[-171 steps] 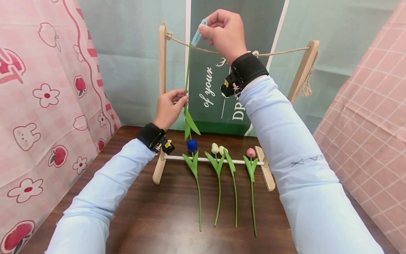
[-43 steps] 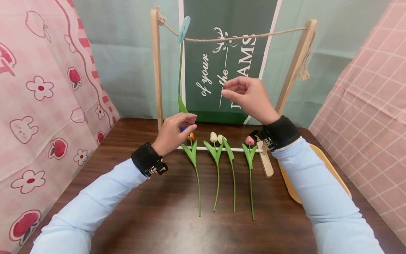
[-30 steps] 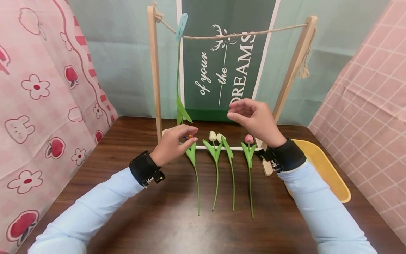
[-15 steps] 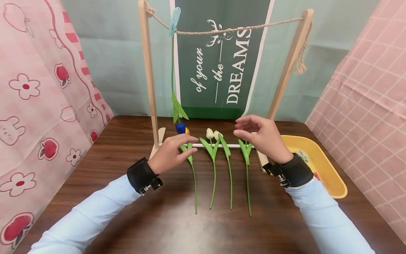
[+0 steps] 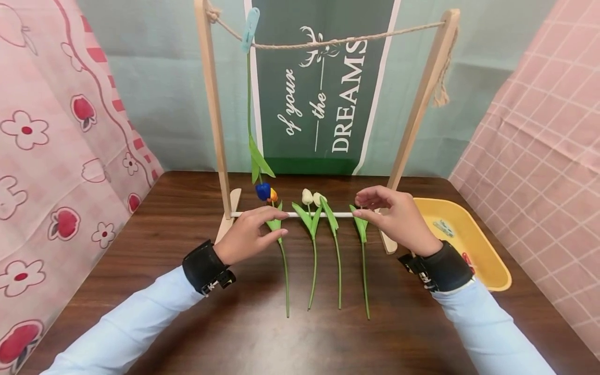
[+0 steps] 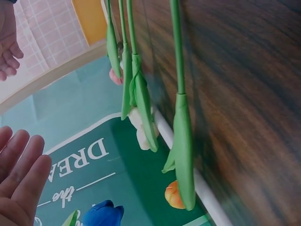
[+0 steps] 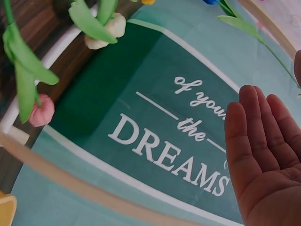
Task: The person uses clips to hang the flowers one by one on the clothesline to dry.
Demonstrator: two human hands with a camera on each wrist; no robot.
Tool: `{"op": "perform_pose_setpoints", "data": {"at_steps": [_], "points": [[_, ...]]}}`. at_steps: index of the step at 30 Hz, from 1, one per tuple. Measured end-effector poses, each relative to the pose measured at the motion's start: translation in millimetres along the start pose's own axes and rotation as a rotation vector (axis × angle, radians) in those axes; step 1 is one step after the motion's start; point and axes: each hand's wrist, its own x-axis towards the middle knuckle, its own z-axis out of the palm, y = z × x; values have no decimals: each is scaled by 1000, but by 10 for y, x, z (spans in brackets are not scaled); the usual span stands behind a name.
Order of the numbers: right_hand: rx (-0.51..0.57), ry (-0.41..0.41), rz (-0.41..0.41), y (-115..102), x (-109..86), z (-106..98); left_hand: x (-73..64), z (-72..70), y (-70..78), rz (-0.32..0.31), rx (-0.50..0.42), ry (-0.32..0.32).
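My left hand (image 5: 250, 234), fingers loosely extended, hovers over the leaves of an orange tulip (image 6: 175, 194) and grips nothing. On the right, my right hand (image 5: 398, 219) is above a pink tulip (image 7: 42, 110), fingers and thumb apart with nothing between them; it hides that flower's head in the head view. Two white tulips (image 5: 307, 196) lie between the hands, their heads past a white rod (image 5: 344, 214). A blue tulip (image 5: 263, 191) hangs head down from a light-blue clothespin (image 5: 250, 28) clipped on the rope (image 5: 328, 43).
Two wooden posts, left (image 5: 213, 104) and right (image 5: 414, 120), carry the rope and stand on flat feet. At right, a yellow tray (image 5: 487, 250) contains light-blue clothespins (image 5: 442, 227) and a red one (image 5: 467, 263). Printed cloths (image 5: 70, 156) enclose the brown table (image 5: 211, 323).
Earlier my left hand held the blue tulip's stem while my right pinched the clothespin at the rope. Both have let go and come down; the tulip now hangs from the clothespin.
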Motion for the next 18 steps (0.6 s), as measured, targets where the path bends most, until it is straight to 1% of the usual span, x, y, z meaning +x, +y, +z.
{"op": "perform_pose_setpoints", "data": {"at_steps": [5, 10, 18], "points": [[-46, 4, 27, 54, -89, -64, -56, 29, -26, -6, -3, -35], [-124, 7, 69, 120, -193, -158, -102, 45, -57, -1, -2, -63], [-213, 28, 114, 286, -351, -344, -174, 48, -89, -41, -36, -113]]}}
